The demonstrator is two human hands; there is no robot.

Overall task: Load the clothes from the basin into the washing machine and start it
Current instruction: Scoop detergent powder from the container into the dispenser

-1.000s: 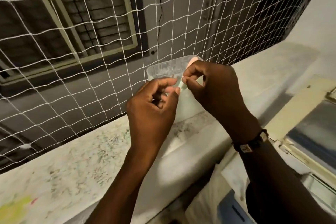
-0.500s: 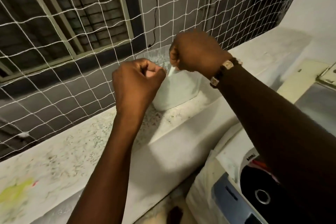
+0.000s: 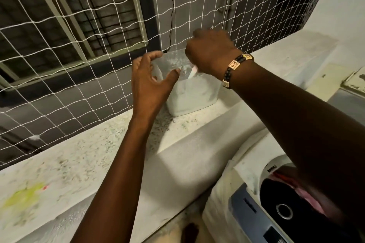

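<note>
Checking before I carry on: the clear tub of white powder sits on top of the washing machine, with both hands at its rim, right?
Not quite. In the head view the tub stands on the ledge by the netting, not on the washing machine. Both hands are at its rim.

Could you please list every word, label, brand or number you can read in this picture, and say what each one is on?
None can be read for certain.
Washing machine: a small dark brand mark near the lid rim, too blurred to read.
Washing machine's blue-grey front panel: a line of dark print, too blurred to read.
Bracelet on the right wrist: a tile with dark marks, too small to read.
</note>
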